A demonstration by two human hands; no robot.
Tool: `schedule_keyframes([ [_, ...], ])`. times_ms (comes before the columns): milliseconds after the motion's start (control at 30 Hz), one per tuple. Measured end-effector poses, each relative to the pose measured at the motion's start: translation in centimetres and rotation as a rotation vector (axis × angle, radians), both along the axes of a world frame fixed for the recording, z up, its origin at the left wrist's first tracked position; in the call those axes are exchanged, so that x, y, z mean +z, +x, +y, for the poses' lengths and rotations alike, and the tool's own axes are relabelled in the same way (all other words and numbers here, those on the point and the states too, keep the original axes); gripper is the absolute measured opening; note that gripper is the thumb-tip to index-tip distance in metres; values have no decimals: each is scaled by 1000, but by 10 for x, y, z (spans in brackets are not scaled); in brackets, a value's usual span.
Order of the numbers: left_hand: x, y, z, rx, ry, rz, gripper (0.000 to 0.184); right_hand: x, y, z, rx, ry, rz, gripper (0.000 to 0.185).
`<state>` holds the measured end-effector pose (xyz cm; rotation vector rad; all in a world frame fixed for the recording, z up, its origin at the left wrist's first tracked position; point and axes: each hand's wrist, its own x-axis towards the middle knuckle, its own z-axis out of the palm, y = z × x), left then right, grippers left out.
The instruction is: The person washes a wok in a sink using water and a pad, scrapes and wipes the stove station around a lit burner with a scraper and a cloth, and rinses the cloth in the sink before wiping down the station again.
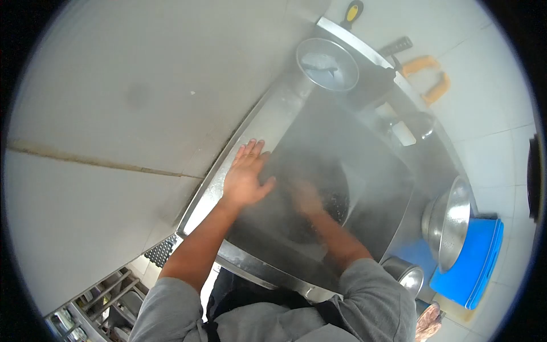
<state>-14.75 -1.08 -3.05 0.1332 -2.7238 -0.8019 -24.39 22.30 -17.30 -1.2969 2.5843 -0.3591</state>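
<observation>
My left hand lies palm down on the metal rim of a deep steel sink, its fingers stretched out and holding nothing. Lower, inside the basin, my right hand reaches toward a dark round thing with small bright specks on it, possibly a pan. White haze over the sink blurs that hand, so its fingers and anything in them cannot be made out.
At the sink's far corner sits a metal bowl with something pale inside. To the right are a large steel bowl, a blue bin and a metal pot. A yellow-and-black handle and an orange-framed tool lie beyond.
</observation>
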Motion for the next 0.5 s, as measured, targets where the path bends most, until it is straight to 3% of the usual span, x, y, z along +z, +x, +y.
schedule_keyframes([
  [100,6,-2,2,6,-5,31,52,33,-65,31,-417,60,-56,41],
  [133,4,-1,5,5,-1,26,52,48,-76,24,-418,64,-60,41],
  [200,5,-4,4,27,20,18,51,71,-95,4,-585,321,-405,41],
  [267,6,-3,4,29,-1,8,52,-69,-59,4,-332,152,195,45],
  [333,-3,-8,15,17,-17,19,53,-16,-26,0,-67,202,631,46],
  [367,-17,-6,29,-4,53,167,55,14,-9,-4,31,211,878,46],
  [433,-40,-6,58,-35,125,317,56,21,-34,27,-62,149,226,46],
  [500,-64,-5,87,4,508,-209,51,22,-83,61,-424,180,-87,46],
])
